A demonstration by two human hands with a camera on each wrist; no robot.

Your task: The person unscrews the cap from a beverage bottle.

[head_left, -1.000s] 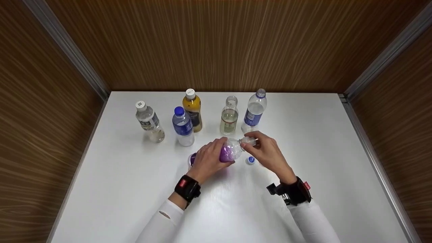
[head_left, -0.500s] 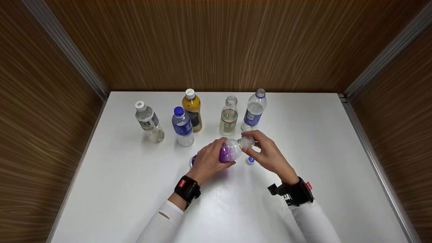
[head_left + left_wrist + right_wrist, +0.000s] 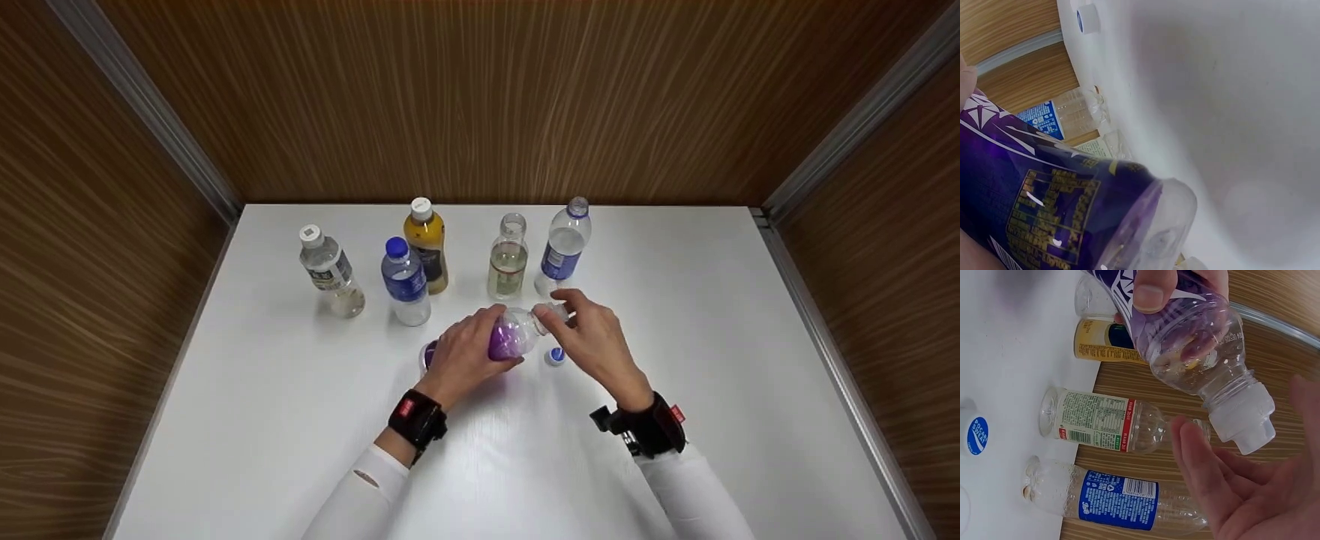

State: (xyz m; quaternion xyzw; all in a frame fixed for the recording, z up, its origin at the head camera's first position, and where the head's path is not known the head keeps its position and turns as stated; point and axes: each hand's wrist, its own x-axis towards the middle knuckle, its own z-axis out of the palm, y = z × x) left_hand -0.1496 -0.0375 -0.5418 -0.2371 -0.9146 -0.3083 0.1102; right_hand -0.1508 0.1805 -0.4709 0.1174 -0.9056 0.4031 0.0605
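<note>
My left hand grips a purple-labelled clear plastic bottle, tilted on its side with its neck toward the right. A translucent white cap sits on the bottle's neck. Around this cap stands my right hand; in the right wrist view its fingers are spread and look apart from the cap. On the white table just below lies a loose blue-topped white cap. From the left wrist view, the bottle's clear base shows beyond its dark purple label.
Behind the hands stand an uncapped green-labelled bottle and an uncapped blue-labelled bottle. Farther left are a yellow bottle, a blue-capped bottle and a white-capped clear bottle. Wood-grain panels border the white table.
The right hand's fingers have shifted slightly around the capped neck, turning and loosening. The left hand and the purple bottle stay nearly where they were.
</note>
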